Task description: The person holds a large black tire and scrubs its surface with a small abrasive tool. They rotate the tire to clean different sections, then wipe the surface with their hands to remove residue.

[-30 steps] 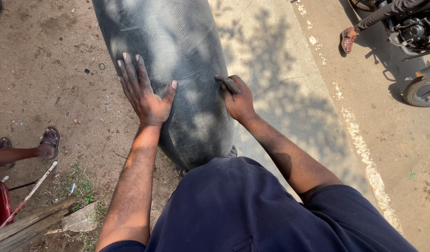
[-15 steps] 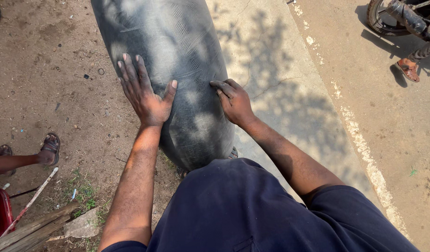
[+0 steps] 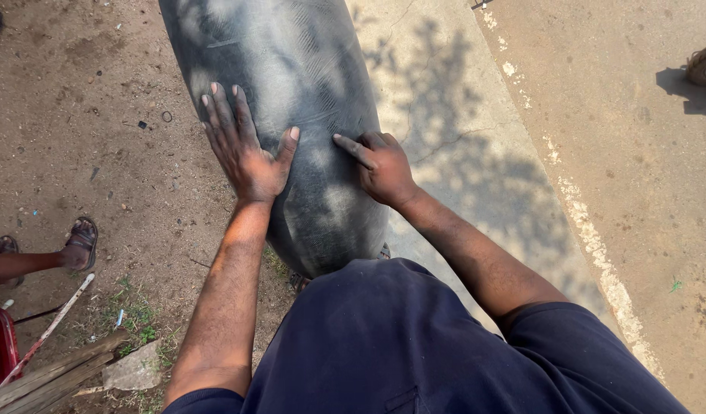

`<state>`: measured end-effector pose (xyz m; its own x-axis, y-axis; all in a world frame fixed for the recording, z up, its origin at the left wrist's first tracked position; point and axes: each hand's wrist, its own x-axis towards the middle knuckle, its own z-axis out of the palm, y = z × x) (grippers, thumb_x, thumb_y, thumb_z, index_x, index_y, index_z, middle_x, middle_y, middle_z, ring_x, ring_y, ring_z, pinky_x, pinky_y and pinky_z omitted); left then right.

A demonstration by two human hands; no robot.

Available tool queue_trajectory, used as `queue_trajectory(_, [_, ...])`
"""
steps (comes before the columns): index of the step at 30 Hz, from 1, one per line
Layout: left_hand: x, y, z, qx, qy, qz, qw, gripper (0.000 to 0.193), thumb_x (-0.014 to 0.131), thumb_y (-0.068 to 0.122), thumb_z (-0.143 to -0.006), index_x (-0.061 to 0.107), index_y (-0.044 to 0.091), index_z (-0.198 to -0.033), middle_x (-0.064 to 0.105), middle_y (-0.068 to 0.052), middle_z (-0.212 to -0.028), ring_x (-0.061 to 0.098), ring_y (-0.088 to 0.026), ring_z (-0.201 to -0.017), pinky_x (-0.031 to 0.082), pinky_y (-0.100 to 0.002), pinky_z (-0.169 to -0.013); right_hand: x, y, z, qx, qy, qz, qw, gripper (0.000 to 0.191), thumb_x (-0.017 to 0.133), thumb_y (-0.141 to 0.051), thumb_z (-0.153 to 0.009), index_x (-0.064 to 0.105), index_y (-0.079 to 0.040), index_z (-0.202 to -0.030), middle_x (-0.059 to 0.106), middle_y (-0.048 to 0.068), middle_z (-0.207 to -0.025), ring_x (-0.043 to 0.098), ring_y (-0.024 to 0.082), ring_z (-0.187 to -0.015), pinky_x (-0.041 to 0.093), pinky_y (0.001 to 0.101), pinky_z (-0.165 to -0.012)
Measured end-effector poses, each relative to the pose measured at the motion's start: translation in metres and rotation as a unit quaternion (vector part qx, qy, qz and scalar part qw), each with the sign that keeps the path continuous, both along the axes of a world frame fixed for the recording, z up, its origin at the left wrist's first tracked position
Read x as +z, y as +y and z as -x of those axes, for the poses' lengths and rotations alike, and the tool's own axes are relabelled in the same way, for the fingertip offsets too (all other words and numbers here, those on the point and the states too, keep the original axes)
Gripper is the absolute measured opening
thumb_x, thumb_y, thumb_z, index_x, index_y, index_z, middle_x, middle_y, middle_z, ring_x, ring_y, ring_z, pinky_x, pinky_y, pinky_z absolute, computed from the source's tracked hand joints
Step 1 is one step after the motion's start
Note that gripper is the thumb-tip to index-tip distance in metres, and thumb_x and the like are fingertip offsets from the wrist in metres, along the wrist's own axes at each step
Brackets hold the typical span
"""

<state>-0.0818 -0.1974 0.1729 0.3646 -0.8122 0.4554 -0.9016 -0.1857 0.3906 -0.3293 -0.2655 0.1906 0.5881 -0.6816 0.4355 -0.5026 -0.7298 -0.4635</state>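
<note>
A large dark grey inflated rubber tube (image 3: 291,69) stands in front of me, reaching from my legs up past the top edge. My left hand (image 3: 245,149) lies flat on its left side, fingers spread, thumb pointing right. My right hand (image 3: 380,165) rests on the tube's right side with the fingers curled and the index finger stretched out, pressing on the rubber. Neither hand holds anything. I wear dark blue clothing (image 3: 414,345).
Bare dirt lies to the left, a concrete strip (image 3: 460,138) and road to the right. Another person's sandalled foot (image 3: 81,241) is at the left edge. A wooden plank (image 3: 46,376), a stick and a red object (image 3: 0,349) sit bottom left. A wheel (image 3: 705,65) shows top right.
My right hand has slid a little along the tube with its index finger now pointing left. The person and motorbike at the top right have moved out of view.
</note>
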Motion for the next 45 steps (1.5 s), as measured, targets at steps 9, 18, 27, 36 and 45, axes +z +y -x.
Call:
queue_trajectory(9, [0.001,0.002,0.000,-0.001,-0.003,0.007,1.000,0.109,0.052,0.089,-0.096,0.015,0.019,-0.172,0.011,-0.019,-0.177,0.012,-0.042,-0.165,0.017,-0.069,-0.132,0.005,0.002,-0.005,0.018,-0.001,0.016,1.000,0.048,0.059,-0.001,-0.094,0.070,-0.021,-0.136,0.068,0.009,-0.097,0.065,0.027,-0.088,0.055,0.0404,-0.081])
queue_trajectory(18, [-0.004,0.008,-0.008,0.004,0.008,0.002,1.000,0.108,0.054,0.088,-0.099,0.011,0.022,-0.173,0.009,-0.017,-0.178,0.010,-0.041,-0.166,0.017,-0.070,-0.132,-0.028,0.000,0.010,-0.057,-0.043,-0.071,0.995,0.043,0.057,-0.004,-0.102,0.069,-0.024,-0.138,0.065,0.005,-0.096,0.066,0.021,-0.086,0.055,0.0358,-0.079])
queue_trajectory(27, [-0.022,-0.005,-0.039,-0.046,0.106,0.006,0.993,0.098,0.050,0.082,-0.107,0.013,0.020,-0.173,0.011,-0.013,-0.181,0.008,-0.037,-0.169,0.014,-0.060,-0.139,-0.042,-0.011,0.006,-0.080,-0.094,-0.186,0.975,0.050,0.049,-0.004,-0.102,0.057,-0.016,-0.150,0.061,0.002,-0.092,0.061,0.013,-0.080,0.056,0.0302,-0.077])
queue_trajectory(36, [-0.095,0.051,-0.030,0.026,0.755,-0.022,0.655,0.104,0.027,0.084,-0.088,0.017,0.014,-0.165,0.026,-0.020,-0.168,0.027,-0.039,-0.155,0.029,-0.057,-0.123,-0.102,-0.062,0.032,-0.187,-0.213,-0.539,0.793,0.045,0.044,0.000,-0.100,0.062,0.002,-0.141,0.063,0.003,-0.083,0.051,0.009,-0.060,0.047,0.0270,-0.057])
queue_trajectory(45, [-0.093,0.050,-0.033,0.007,0.799,0.024,0.601,0.098,0.023,0.081,-0.090,0.025,0.015,-0.162,0.035,-0.018,-0.166,0.034,-0.036,-0.152,0.034,-0.055,-0.121,-0.117,-0.073,0.017,-0.170,-0.160,-0.623,0.746,0.034,0.056,0.001,-0.097,0.064,0.011,-0.128,0.068,0.011,-0.076,0.051,0.014,-0.051,0.042,0.0300,-0.046])
